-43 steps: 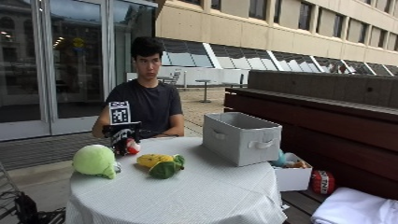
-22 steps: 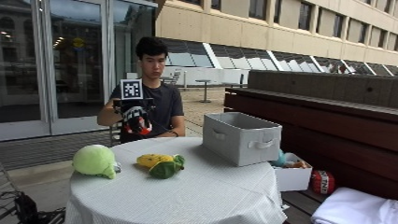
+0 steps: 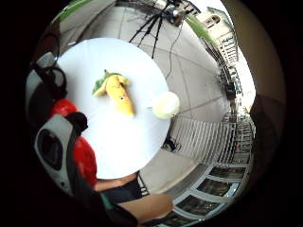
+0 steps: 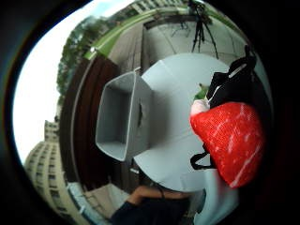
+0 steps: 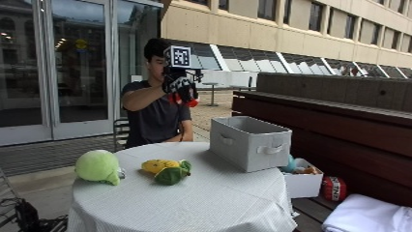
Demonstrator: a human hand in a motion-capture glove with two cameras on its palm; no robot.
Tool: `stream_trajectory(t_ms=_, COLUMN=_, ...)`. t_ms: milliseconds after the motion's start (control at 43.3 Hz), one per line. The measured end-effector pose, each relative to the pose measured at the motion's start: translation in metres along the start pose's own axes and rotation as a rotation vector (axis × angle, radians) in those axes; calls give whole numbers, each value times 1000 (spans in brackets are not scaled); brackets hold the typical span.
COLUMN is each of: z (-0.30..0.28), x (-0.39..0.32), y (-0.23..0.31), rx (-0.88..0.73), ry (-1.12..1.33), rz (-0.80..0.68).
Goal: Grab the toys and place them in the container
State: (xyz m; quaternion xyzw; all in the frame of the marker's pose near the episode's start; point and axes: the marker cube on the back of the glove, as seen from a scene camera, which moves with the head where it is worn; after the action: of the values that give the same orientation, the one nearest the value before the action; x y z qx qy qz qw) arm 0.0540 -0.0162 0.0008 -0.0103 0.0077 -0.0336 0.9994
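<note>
Toys, left to right in the outside view: round green plush toy (image 5: 98, 166) at lower left on the white-clothed table (image 5: 193, 203); yellow and green plush toy (image 5: 167, 171) lying just right of it, near centre. Third item, red plush toy (image 5: 176, 98) with white streaks, held high in upper centre of frame, well above the table, at head level of the seated person.

Gloved right hand (image 5: 180, 87): fingers curled round the red plush toy, gripping it. Thumb side palm view confirms: red toy (image 4: 232, 140) fills the area close to the palm, black straps across it.

Grey container (image 5: 250, 142): rectangular fabric bin, cut-out handles, standing upright right of centre on the table, apart from both plush toys. Interior as shown from the thumb side palm view (image 4: 119, 119): bare grey walls and floor visible.

Lower right of frame, off the table: white box (image 5: 302, 182) on the bench, small items in it, not identifiable. Red item (image 5: 333, 187) just beside it.

Little finger side palm view: yellow toy (image 3: 118, 92) and green toy (image 3: 165, 105) lying apart on the cloth.
</note>
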Motion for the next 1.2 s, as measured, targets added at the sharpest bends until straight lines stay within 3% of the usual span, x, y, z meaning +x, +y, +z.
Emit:
stream_trajectory(t_ms=254, z=-40, x=-110, y=-10, rx=21, ry=-73, rz=-147)
stream_trajectory(t_ms=623, z=-34, x=-281, y=-1, rx=44, ry=-72, rz=-265)
stream_trajectory(t_ms=923, z=4, x=-288, y=-5, rx=-104, ry=-118, rz=-307)
stream_trajectory(t_ms=1200, z=-11, x=-220, y=-22, rx=-29, ry=-54, rz=-258)
